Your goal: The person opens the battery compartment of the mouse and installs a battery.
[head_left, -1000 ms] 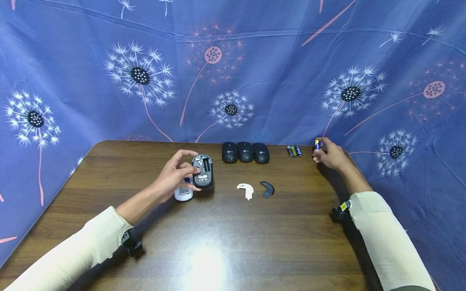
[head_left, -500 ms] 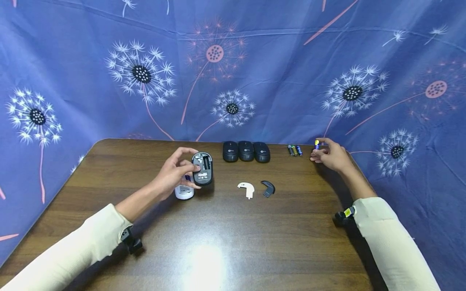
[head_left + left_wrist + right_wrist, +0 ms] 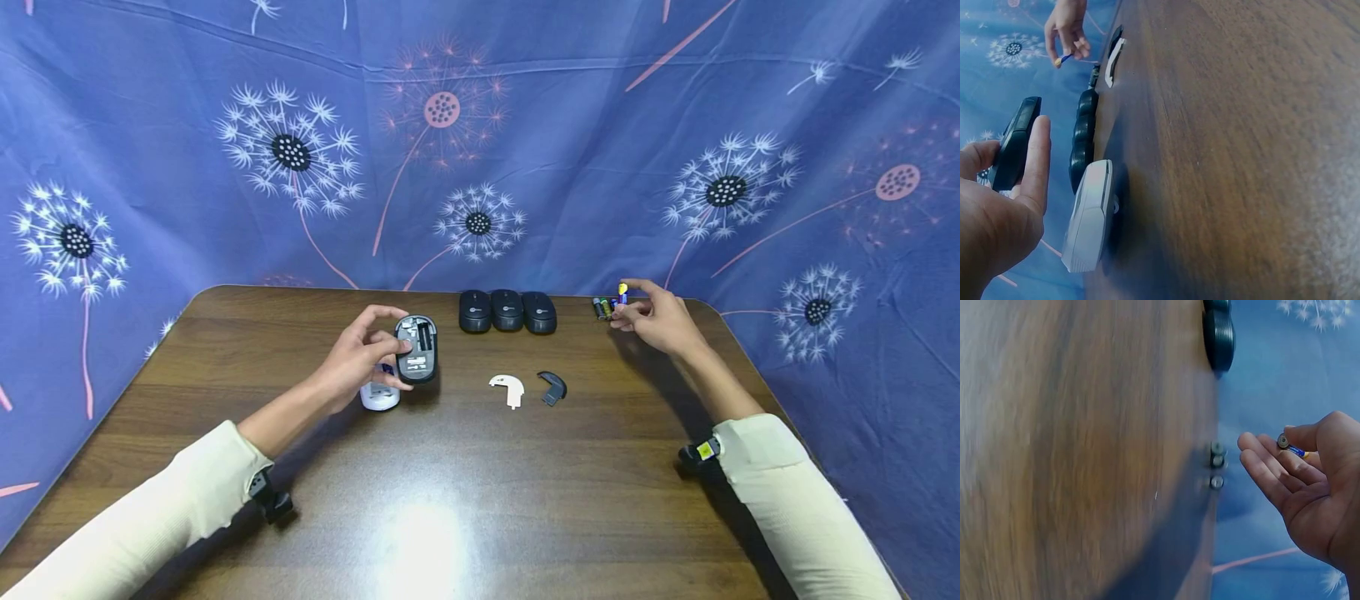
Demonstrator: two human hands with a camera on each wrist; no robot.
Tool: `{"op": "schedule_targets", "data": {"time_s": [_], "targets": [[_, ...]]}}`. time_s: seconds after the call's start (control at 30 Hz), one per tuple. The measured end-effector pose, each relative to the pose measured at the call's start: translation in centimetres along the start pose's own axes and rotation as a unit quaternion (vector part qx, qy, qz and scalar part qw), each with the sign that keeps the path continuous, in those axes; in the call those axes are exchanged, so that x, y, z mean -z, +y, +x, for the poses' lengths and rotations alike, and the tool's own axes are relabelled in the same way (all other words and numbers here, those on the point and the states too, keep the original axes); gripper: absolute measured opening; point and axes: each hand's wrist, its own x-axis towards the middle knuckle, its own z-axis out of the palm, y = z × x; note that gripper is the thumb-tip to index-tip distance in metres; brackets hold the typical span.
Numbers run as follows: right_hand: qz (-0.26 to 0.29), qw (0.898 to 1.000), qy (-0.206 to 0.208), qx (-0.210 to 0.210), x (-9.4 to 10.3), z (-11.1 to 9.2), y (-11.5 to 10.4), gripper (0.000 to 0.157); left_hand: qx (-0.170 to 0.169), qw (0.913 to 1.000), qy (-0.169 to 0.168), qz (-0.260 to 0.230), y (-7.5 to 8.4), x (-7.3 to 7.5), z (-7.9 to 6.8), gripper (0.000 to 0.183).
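My left hand (image 3: 362,354) grips a black computer mouse (image 3: 417,354) with its underside facing me, and its battery slot is uncovered. Just below that hand a white mouse (image 3: 380,396) sits on the table, partly hidden by the fingers; it also shows in the left wrist view. At the back right, my right hand (image 3: 660,317) pinches a blue-and-yellow battery (image 3: 622,293) between thumb and fingers. In the right wrist view the battery's flat end (image 3: 1283,441) points toward the camera. Beneath that hand, several batteries (image 3: 602,308) lie in a row, partly covered by it.
Three black mice (image 3: 507,312) stand side by side along the table's back edge. A white battery cover (image 3: 509,390) and a black battery cover (image 3: 552,388) lie mid-table. Behind the wooden table (image 3: 562,500) hangs a blue cloth (image 3: 570,125) with dandelion prints.
My right hand has moved left with the battery, from beside the row of batteries to over it. The left hand and the black mouse stay in place.
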Motion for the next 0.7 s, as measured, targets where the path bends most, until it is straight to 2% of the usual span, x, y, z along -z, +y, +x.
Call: {"op": "schedule_targets", "data": {"time_s": [0.23,0.7], "targets": [[-0.006,1.0,-0.002,0.015,-1.6,-0.2,-1.5,0.06,-0.001,1.0,-0.003,0.005,-0.1,0.0,0.1,0.061],[0.042,0.998,-0.03,0.034,-5.9,-0.4,-4.9,0.058,0.005,0.9999,-0.005,0.01,-0.5,-0.1,0.5,0.062]]}}
